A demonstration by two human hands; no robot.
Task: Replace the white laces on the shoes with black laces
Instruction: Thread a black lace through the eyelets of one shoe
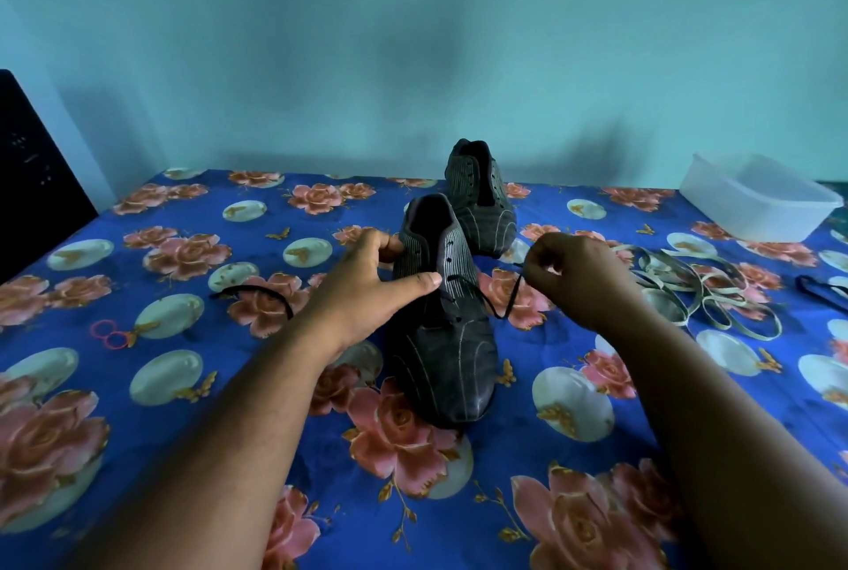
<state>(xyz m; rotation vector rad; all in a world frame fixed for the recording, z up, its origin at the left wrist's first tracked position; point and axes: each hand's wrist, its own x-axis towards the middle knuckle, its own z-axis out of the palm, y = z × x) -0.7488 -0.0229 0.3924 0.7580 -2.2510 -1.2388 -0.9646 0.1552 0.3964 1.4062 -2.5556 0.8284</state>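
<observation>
Back wall [413, 41]: plain, painted pale turquoise, with soft dark shadows low down, just above the table's far edge. Table covered by a blue cloth [137, 454] printed with pink roses, pale round discs and small gold butterflies; the covering reaches the wall. Dark object [32, 174] stands at the left edge beside the table, details unreadable; lighting dim, diffuse, blue-tinted.

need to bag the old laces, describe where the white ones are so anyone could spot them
On the floral blue tablecloth, look right of the near shoe, past the right hand. The white laces lie there in a loose pale tangle, flat and light, unlike the thin black lace.
</observation>
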